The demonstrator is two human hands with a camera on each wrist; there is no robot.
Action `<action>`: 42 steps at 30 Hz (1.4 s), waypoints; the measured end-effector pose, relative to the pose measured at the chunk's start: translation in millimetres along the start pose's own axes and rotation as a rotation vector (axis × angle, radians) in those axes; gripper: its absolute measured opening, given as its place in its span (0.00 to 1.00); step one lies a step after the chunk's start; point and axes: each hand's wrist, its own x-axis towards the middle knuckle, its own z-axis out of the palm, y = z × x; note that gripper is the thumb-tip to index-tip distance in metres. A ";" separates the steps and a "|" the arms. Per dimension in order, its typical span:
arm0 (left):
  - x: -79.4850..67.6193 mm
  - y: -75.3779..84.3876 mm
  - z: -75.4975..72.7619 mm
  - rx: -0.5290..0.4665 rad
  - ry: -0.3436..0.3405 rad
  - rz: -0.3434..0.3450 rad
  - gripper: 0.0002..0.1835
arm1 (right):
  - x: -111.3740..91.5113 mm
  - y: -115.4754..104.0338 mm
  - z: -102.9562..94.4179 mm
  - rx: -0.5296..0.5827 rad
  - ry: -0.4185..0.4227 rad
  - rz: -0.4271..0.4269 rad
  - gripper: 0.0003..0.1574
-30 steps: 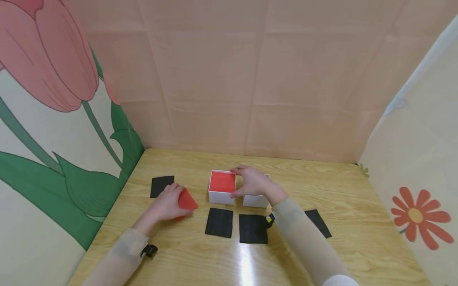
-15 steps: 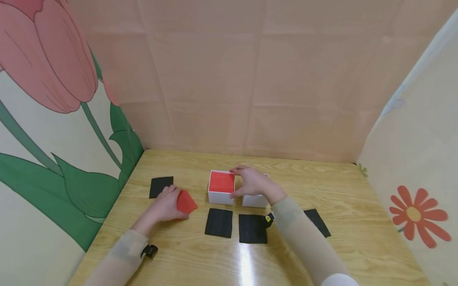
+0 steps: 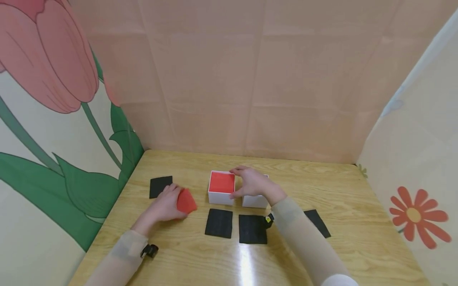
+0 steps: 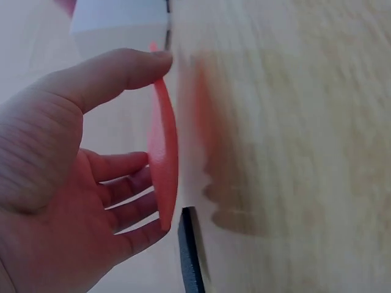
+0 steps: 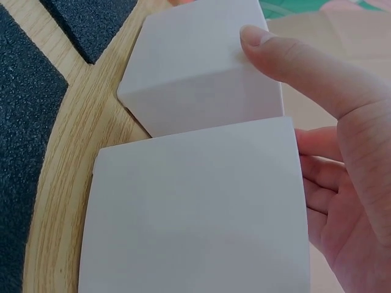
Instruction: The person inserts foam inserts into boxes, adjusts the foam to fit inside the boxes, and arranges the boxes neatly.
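My left hand (image 3: 167, 203) holds a red foam square (image 3: 186, 201) at its edges, low over the table. In the left wrist view the thumb presses one edge of the red foam square (image 4: 164, 146), the fingertips the opposite edge, and the piece bows between them. My right hand (image 3: 255, 182) grips the left white box (image 3: 221, 198) near its right side, thumb at the front face and fingers behind. A red square (image 3: 222, 182) fills the top of that box, inside its rim. Under my right hand stands a second white box (image 3: 255, 201), its top mostly hidden.
Black foam squares lie flat on the wooden table: one far left (image 3: 160, 186), two in front of the boxes, a left one (image 3: 219, 223) and a right one (image 3: 252, 229), and another (image 3: 317, 223) partly behind my right forearm. Fabric walls enclose the back and sides.
The red foam square in my left hand has turned slightly and bows more, as the thumb has drawn in towards the fingers. The right hand and both boxes have stayed put.
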 end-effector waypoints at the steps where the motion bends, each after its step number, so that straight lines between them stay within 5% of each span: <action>1: 0.2 0.3 -0.9 -0.014 0.007 0.002 0.49 | 0.0 0.4 0.4 -0.004 0.001 0.000 0.62; 9: 3.5 11.7 -17.4 -0.148 0.073 0.079 0.51 | -0.7 1.0 0.6 -0.010 0.010 -0.015 0.62; 19: 20.2 48.4 -41.2 -0.255 0.080 0.243 0.50 | -1.9 1.3 -0.5 0.026 0.041 -0.006 0.61; 33: 53.7 75.3 -33.1 -0.211 -0.011 0.375 0.50 | -0.9 6.3 2.4 -0.045 0.039 -0.079 0.64; 42: 66.1 79.0 -33.4 -0.217 -0.068 0.374 0.50 | 1.5 8.6 3.6 -0.063 0.049 -0.062 0.65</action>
